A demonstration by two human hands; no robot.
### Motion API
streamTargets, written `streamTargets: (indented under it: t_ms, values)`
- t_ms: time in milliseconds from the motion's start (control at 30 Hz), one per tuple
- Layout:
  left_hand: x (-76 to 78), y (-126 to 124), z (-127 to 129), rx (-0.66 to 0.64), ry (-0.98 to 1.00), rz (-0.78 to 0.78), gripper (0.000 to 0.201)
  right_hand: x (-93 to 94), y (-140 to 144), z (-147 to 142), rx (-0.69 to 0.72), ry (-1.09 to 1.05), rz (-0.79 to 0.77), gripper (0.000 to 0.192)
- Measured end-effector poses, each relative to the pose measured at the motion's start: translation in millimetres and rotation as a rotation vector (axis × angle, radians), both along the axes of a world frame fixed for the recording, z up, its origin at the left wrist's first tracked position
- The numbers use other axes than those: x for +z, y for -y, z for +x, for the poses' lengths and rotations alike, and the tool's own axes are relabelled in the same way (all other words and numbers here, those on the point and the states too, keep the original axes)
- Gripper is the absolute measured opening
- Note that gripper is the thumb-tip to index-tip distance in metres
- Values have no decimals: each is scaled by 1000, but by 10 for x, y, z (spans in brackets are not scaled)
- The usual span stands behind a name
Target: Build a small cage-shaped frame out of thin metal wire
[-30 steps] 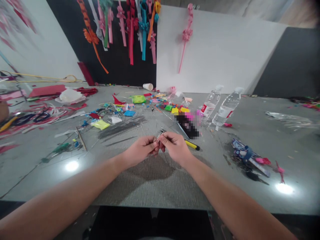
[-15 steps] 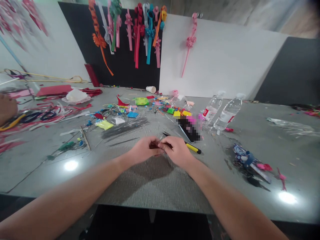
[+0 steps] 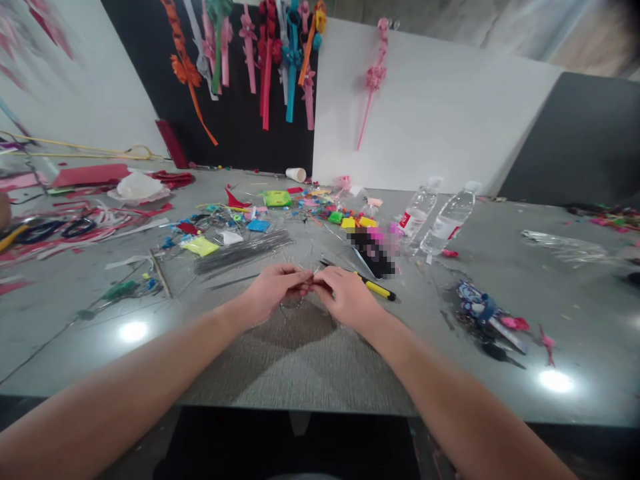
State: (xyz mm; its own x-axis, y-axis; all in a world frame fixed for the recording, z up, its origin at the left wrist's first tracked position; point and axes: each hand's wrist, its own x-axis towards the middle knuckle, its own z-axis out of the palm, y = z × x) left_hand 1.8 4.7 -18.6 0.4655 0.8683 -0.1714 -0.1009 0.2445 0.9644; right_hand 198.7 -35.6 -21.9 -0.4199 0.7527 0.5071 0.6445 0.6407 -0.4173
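Note:
My left hand (image 3: 277, 285) and my right hand (image 3: 341, 290) meet above the table's near middle, fingertips pinched together. Between them is a thin wire (image 3: 294, 305), which curves in a loop below the left fingers; its ends are hidden by the fingers. Just past my right hand lies a yellow and black craft knife (image 3: 381, 290), partly covered by that hand. A bundle of thin dark wires (image 3: 245, 252) rests beyond my left hand. Near the knife is a dark phone-like object (image 3: 373, 253), blurred out.
Two water bottles (image 3: 417, 210) stand at the right rear. Colourful clay packets (image 3: 277, 198) and small scraps spread across the middle. Scissors (image 3: 43, 230) and ribbon strips lie left, beside part of another person's hand (image 3: 4, 212). A patterned pouch (image 3: 473, 300) lies right. Ribbon flowers (image 3: 375, 77) hang behind.
The view has shifted slightly, so the scene sits a little further left. My fingertips have changed their pinch, and the wire loop now shows below the left hand.

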Motion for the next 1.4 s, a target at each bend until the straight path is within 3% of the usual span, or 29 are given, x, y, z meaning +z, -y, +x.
streamTargets:
  t_ms: [267,467,933,1133,1400]
  values:
    - [-10,33,45,95,-213,293,26,-34,-15,-31,-75,2,2,13]
    - [7,72,88,150,-101,219,21,-26,-41,-78,-76,64,70,21]
    - [10,27,64,79,-87,179,24,-98,-114,-77,-48,180,182,18]
    - [-29,-42,26,69,-36,154,26,-69,-76,-65,-119,13,102,7]
    - [-35,-76,30,51,-60,128,28,3,-36,-73,-198,335,-44,19]
